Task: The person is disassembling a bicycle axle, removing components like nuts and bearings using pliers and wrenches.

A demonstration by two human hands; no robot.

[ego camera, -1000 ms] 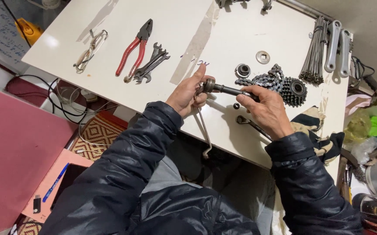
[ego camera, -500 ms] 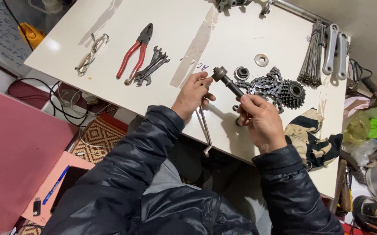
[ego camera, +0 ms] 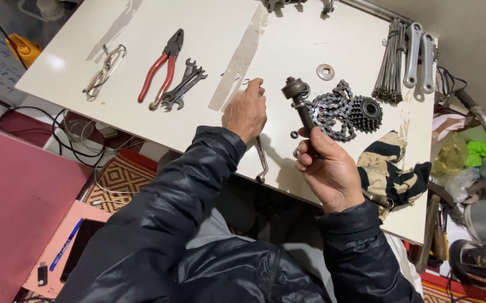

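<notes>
Dark grey metal axle (ego camera: 302,106) in the right hand's (ego camera: 332,174) fingers (ego camera: 306,159). Beyond the fingertips: dark steel chain (ego camera: 332,115), red-handled pliers (ego camera: 161,70), white table (ego camera: 209,33). Just beside the knuckles: black-and-tan patterned rag (ego camera: 389,168).

A dark phone (ego camera: 83,247), screen blank, lies on the pink board (ego camera: 57,247) lower left.
</notes>
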